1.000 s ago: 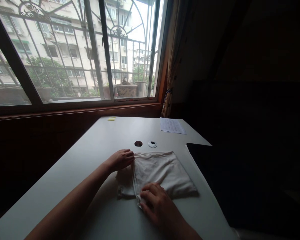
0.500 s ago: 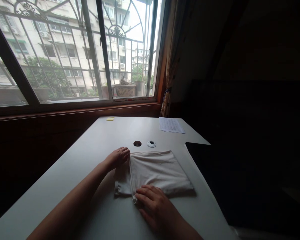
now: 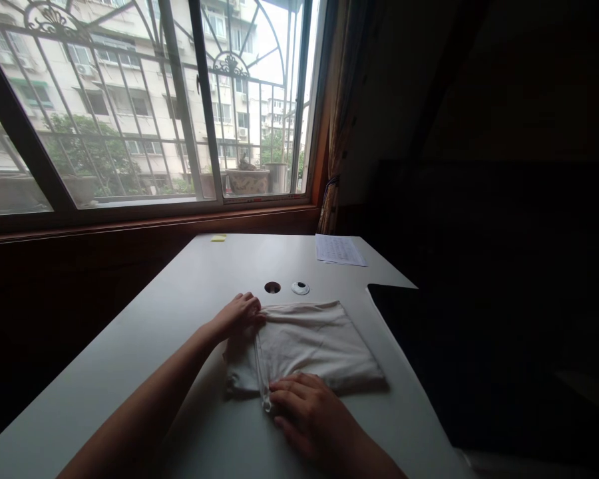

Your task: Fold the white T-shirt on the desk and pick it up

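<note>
A pale folded cloth [image 3: 319, 342] lies on the white table [image 3: 180, 299], with a narrower flap sticking out on its left. At the cloth's upper left corner, my left hand [image 3: 240, 313] has its fingers closed on the fabric. My right hand [image 3: 304, 406] rests at the near edge, its fingertips pinching the lower end of the fold, where a small whitish bit pokes out. The thumb side of my left hand is partly hidden.
Behind the cloth are a round hole [image 3: 272, 287] and a white ring-shaped cover [image 3: 300, 288]. Printed sheets [image 3: 340, 250] and a yellow note [image 3: 218, 238] lie at the far edge. A dark surface [image 3: 404, 332] borders the table's right side.
My left hand has shifted slightly right and onto the cloth's corner. The left flap looks more rumpled and a little moved. My right hand has barely moved.
</note>
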Tool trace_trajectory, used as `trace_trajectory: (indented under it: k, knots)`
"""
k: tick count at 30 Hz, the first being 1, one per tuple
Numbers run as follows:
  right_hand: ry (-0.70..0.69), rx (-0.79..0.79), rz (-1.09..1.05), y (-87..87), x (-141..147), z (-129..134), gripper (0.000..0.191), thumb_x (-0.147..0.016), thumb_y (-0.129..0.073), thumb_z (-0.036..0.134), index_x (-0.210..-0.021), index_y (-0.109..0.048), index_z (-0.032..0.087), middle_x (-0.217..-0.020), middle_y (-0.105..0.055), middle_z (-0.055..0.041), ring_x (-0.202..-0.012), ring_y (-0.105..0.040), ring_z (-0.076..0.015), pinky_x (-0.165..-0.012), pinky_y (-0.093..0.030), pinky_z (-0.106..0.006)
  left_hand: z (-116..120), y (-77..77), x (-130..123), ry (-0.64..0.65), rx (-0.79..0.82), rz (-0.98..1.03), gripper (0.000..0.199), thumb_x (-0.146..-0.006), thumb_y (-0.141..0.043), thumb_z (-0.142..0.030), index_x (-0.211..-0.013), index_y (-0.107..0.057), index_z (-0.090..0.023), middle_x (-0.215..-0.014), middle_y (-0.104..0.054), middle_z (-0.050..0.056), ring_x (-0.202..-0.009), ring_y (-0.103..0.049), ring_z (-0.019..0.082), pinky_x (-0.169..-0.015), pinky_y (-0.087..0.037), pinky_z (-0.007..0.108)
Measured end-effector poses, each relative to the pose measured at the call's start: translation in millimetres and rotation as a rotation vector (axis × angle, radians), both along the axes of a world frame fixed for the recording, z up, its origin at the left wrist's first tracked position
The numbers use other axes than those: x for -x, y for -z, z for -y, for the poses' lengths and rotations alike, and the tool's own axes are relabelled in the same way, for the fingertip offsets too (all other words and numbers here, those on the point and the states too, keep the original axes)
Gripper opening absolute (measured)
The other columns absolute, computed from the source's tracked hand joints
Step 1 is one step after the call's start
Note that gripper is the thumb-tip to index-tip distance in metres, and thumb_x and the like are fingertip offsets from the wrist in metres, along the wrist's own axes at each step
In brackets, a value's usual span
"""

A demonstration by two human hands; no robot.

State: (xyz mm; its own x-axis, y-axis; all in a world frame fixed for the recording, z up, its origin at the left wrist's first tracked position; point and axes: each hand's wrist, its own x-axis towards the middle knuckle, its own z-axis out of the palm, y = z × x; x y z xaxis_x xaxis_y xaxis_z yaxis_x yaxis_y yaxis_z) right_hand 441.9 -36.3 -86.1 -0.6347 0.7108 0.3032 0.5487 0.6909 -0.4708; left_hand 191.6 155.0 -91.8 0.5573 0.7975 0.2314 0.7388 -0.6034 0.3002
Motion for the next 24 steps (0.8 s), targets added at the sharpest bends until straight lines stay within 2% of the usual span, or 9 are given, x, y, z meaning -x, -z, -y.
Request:
trace_trajectory:
  k: [5,9,13,17,21,24]
  knots:
    - [0.046,0.025,-0.013,-4.7,-1.4,3.4,0.013,-0.089,-0.064,0.021,-0.101,-0.065,0.027,-0.107,-0.072,0.0013,-0.102,-0.062,-0.0192,-0.099,-0.042,-0.034,9.0,-11.0,10.2,-0.004,0.165,0.017,0.028,-0.09,-0.063,-0.046,-0.099,-0.063,-0.019,-0.103,-0.061,0.007,-0.082,-0.057,0.019,-0.075,-0.047,0.029]
    - [0.094,0.015,0.038,-7.0,-4.9,3.2,0.003,-0.089,-0.065,0.023,-0.091,-0.063,0.024,-0.099,-0.067,0.0,-0.097,-0.06,-0.0196,-0.096,-0.043,-0.035,19.7,-19.8,24.4,-0.025,0.312,0.012,0.028,-0.086,-0.061,-0.046,-0.086,-0.062,-0.018,-0.093,-0.062,0.004,-0.078,-0.055,0.018,-0.068,-0.044,0.026]
    - [0.143,-0.011,0.063,-5.8,-9.8,0.5,0.009,-0.085,-0.069,0.026,-0.087,-0.06,0.023,-0.1,-0.065,-0.0016,-0.102,-0.058,-0.0218,-0.106,-0.038,-0.04,35.6,-22.8,44.4,-0.063,0.508,-0.021,0.027,-0.082,-0.059,-0.044,-0.077,-0.06,-0.017,-0.076,-0.061,0.001,-0.067,-0.053,0.016,-0.057,-0.039,0.024]
    - [0.177,-0.019,0.067,-3.7,-14.5,-1.1,0.022,-0.079,-0.075,0.028,-0.094,-0.06,0.024,-0.113,-0.063,-0.0032,-0.114,-0.054,-0.0251,-0.115,-0.029,-0.045,53.2,-29.3,66.3,-0.065,0.684,-0.061,0.022,-0.078,-0.059,-0.039,-0.077,-0.062,-0.017,-0.067,-0.059,-0.002,-0.06,-0.05,0.014,-0.053,-0.035,0.023]
    - [0.198,-0.011,0.061,-6.3,-17.6,0.0,0.031,-0.072,-0.079,0.024,-0.097,-0.06,0.025,-0.117,-0.061,-0.0032,-0.117,-0.051,-0.0261,-0.106,-0.038,-0.041,63.4,-39.1,82.3,-0.088,0.721,-0.066,0.024,-0.075,-0.063,-0.04,-0.077,-0.063,-0.016,-0.07,-0.06,-0.001,-0.065,-0.049,0.015,-0.056,-0.034,0.024]
    - [0.209,0.044,0.087,-9.1,-20.0,-0.5,0.024,-0.073,-0.078,0.023,-0.092,-0.062,0.025,-0.112,-0.061,-0.0024,-0.109,-0.055,-0.0236,-0.097,-0.043,-0.036,66.0,-44.5,88.2,-0.096,0.733,-0.065,0.025,-0.074,-0.066,-0.041,-0.076,-0.062,-0.017,-0.07,-0.059,-0.002,-0.065,-0.049,0.015,-0.057,-0.034,0.025]
